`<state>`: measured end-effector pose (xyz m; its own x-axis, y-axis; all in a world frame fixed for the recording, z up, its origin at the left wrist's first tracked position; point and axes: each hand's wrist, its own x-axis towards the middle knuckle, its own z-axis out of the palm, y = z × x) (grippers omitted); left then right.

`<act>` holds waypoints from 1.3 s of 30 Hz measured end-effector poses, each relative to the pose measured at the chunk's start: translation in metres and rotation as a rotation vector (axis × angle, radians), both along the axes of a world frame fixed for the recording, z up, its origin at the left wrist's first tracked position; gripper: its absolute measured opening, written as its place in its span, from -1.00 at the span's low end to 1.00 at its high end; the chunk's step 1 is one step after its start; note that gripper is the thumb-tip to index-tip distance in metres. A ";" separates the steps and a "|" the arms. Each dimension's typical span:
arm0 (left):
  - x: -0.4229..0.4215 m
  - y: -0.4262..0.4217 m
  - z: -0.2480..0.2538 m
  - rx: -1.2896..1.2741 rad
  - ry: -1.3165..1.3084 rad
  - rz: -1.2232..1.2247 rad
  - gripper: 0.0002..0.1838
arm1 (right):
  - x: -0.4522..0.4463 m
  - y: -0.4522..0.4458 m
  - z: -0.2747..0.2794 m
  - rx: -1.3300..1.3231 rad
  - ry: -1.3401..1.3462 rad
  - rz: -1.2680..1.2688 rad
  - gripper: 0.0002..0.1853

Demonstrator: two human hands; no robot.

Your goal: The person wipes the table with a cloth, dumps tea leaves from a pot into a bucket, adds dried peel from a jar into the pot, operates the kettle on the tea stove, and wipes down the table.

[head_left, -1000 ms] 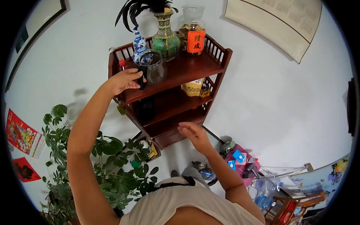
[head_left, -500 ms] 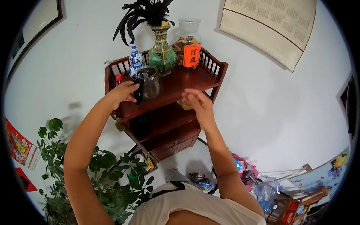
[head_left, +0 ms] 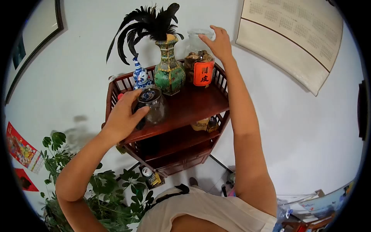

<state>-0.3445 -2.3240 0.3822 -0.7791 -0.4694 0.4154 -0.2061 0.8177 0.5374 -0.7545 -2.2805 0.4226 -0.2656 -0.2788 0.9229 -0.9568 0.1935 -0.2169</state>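
A clear glass jug (head_left: 156, 113) with a dark handle stands on the top of a dark red wooden shelf (head_left: 193, 107). My left hand (head_left: 124, 116) is at the jug's handle side, thumb and fingers apart, close to its rim; whether it touches the glass is unclear. Farther back, my right hand (head_left: 219, 43) reaches to the neck of a large glass jar (head_left: 193, 63) with an orange label and brown dried pieces inside. Its fingers are spread beside the jar's glass top. Between the two vessels stands a green patterned vase (head_left: 169, 75) holding black feathers (head_left: 154, 21).
A blue-and-white gourd-shaped vase (head_left: 141, 76) stands behind the jug. Low railings edge the shelf top. A leafy plant (head_left: 104, 189) grows at lower left, and a calendar scroll (head_left: 286, 46) hangs on the wall at right.
My right hand has risen from the shelf's front edge to the large jar's top. My left hand has shifted higher around the jug's handle side. The view has also moved.
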 end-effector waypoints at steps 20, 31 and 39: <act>-0.357 -0.044 0.007 0.054 0.247 0.524 0.01 | -0.019 -0.061 0.059 0.801 -0.235 -0.059 -0.10; -0.351 -0.062 -0.009 -0.094 0.445 0.305 0.01 | -0.056 -0.048 0.069 0.836 -0.185 0.514 -0.13; -0.351 -0.061 -0.014 -0.168 0.683 0.260 0.03 | -0.068 -0.033 0.078 0.206 -0.454 0.754 -0.18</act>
